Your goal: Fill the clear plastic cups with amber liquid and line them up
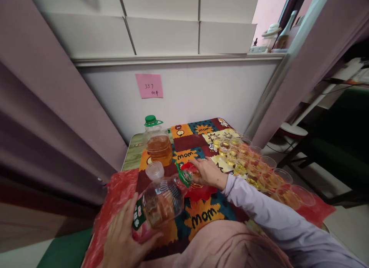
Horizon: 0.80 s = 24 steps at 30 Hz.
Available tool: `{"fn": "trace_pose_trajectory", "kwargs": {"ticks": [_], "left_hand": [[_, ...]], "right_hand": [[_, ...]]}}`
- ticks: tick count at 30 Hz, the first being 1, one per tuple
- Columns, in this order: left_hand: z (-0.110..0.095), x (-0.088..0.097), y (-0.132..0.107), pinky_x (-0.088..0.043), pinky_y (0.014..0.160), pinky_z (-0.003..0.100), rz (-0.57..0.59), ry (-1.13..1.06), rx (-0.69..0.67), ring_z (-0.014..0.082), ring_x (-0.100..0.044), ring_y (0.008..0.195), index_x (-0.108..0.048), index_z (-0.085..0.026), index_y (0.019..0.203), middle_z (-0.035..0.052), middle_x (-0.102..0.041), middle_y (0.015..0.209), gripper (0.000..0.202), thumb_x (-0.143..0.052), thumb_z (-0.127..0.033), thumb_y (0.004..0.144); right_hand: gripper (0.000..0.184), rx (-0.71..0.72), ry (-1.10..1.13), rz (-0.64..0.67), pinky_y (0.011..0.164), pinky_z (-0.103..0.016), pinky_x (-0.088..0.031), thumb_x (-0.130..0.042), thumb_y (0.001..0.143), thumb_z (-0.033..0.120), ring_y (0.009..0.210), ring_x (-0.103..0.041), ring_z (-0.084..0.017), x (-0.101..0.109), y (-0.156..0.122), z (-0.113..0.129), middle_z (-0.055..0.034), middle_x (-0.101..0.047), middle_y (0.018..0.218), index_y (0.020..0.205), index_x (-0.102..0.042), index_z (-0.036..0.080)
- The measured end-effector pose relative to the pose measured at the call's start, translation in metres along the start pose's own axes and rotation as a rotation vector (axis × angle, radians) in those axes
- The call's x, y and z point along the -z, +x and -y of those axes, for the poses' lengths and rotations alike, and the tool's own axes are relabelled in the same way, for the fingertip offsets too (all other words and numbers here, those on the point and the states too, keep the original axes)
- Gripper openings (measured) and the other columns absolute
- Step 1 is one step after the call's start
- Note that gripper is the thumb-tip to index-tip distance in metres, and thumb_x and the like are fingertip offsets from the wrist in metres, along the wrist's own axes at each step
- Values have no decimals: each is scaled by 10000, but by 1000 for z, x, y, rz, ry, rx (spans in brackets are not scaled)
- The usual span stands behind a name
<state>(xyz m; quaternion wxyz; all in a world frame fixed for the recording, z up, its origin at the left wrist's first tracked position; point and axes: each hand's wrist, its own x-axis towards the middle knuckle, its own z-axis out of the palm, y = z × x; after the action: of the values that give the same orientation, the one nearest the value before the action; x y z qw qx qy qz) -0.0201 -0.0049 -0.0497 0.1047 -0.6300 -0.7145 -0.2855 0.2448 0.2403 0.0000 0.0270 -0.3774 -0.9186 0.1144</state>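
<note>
My left hand (122, 231) is wrapped around the base of a clear plastic oil bottle (165, 202). The bottle is tipped nearly flat, with its green-ringed mouth toward the right and amber liquid along its lower side. Beyond that mouth, my right hand (211, 172) curls around what looks like a clear plastic cup (196, 177), partly hidden by the fingers. A red scalloped tray or mat (203, 193) lies underneath. Behind the tipped bottle is a clear empty plastic cup (155, 169), perhaps several nested.
A larger jug (159, 147) of amber liquid, green-capped, stands at the back left. Rows of clear cups (253, 162) with yellowish liquid fill the table's right side. Red plastic sheeting (119, 191) covers the left edge. A pink note (149, 86) is on the wall.
</note>
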Motion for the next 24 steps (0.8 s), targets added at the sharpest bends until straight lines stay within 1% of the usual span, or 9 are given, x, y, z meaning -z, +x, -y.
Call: {"fn": "trace_pose_trajectory", "kwargs": {"ticks": [4, 6, 8, 10, 12, 15, 19, 22, 24], "left_hand": [[0, 1, 0, -536, 1109, 641, -3, 1, -5, 473, -621, 1390, -336, -272, 1691, 190, -592, 1594, 1098, -783, -723, 795], [2, 0, -1, -539, 1113, 634, 4, -1, 8, 469, -622, 1394, -339, -277, 1688, 181, -593, 1599, 1106, -798, -714, 781], [7, 0, -2, -548, 1108, 625, 19, 5, 15, 464, -629, 1391, -344, -283, 1682, 177, -599, 1595, 1110, -814, -700, 767], [15, -2, -5, -559, 1098, 616, 40, 18, 15, 459, -639, 1383, -337, -289, 1682, 177, -606, 1587, 1107, -821, -683, 768], [22, -4, -7, -564, 1095, 611, 61, 34, 17, 455, -641, 1385, -325, -296, 1687, 176, -605, 1590, 1104, -821, -672, 775], [28, -6, -8, -564, 1100, 612, 65, 50, 5, 455, -630, 1401, -312, -308, 1694, 170, -593, 1604, 1110, -823, -672, 778], [27, -6, -6, -562, 1100, 618, 79, 55, -21, 461, -612, 1418, -254, -317, 1719, 175, -576, 1617, 1175, -835, -684, 766], [20, -5, -6, -548, 1112, 632, 72, 37, 1, 465, -602, 1425, -241, -325, 1724, 171, -563, 1627, 1168, -827, -666, 773], [15, -5, -5, -541, 1119, 635, 50, 21, 21, 464, -603, 1421, -259, -326, 1718, 162, -567, 1625, 1140, -817, -645, 777]], "right_hand": [[728, 12, 54, -71, 1068, -450, -486, -825, 886, 480, 1222, -746, -352, 15, 2, -16, -184, -760, 1379, 1512, -600, 184], [727, 4, 85, -119, 1011, -421, -525, -834, 881, 476, 1183, -765, -337, 27, 7, -28, -166, -786, 1330, 1506, -610, 180], [700, -32, 99, -149, 946, -383, -553, -842, 874, 455, 1127, -784, -310, 40, 16, -44, -139, -810, 1271, 1485, -631, 189], [677, -78, 97, -166, 916, -366, -567, -860, 855, 430, 1108, -789, -298, 54, 27, -62, -124, -817, 1252, 1457, -656, 197], [668, -115, 86, -174, 918, -368, -574, -879, 835, 401, 1123, -786, -303, 66, 39, -80, -125, -816, 1260, 1439, -671, 204], [701, -162, 65, -188, 961, -382, -572, -885, 828, 370, 1193, -767, -324, 79, 56, -105, -154, -793, 1327, 1466, -654, 195], [757, -205, 33, -191, 1048, -404, -541, -872, 844, 375, 1287, -725, -339, 82, 74, -127, -176, -751, 1417, 1524, -602, 181], [815, -220, 7, -172, 1126, -447, -494, -867, 850, 379, 1342, -692, -342, 73, 84, -134, -179, -731, 1455, 1573, -545, 185], [848, -225, -14, -154, 1194, -507, -426, -872, 842, 377, 1371, -671, -352, 64, 90, -136, -183, -726, 1461, 1591, -519, 193]]}}
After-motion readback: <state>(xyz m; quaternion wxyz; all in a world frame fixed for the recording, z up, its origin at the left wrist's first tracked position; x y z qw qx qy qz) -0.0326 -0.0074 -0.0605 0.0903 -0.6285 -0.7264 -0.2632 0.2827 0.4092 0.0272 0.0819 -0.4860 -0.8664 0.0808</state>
